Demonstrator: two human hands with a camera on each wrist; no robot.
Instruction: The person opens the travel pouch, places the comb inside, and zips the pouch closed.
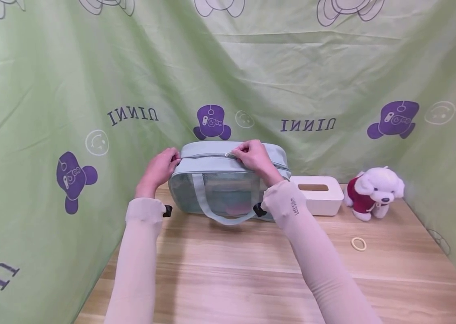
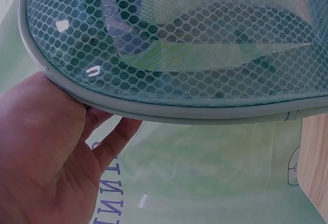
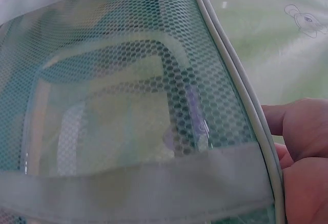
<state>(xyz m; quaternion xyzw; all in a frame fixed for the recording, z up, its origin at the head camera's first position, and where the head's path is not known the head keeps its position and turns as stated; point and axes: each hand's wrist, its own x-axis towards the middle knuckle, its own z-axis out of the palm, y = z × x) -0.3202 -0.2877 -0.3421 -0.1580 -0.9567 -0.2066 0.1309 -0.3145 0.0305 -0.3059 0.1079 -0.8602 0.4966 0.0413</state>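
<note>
Pale blue-grey bag (image 1: 220, 166), see-through mesh front (image 1: 229, 191)

Curtained booth: green printed cloth (image 1: 163, 63) walls, wood-grain table (image 1: 228, 279)

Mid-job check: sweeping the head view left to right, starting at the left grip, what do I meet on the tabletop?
Left grip → zippered mesh bag → white tissue box → white plush dog in red clothing.

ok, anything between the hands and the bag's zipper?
Nothing visible: the right hand pinches the zipper pull, the left hand grips the bag at its left end. White box and plush dog stand off right.
</note>
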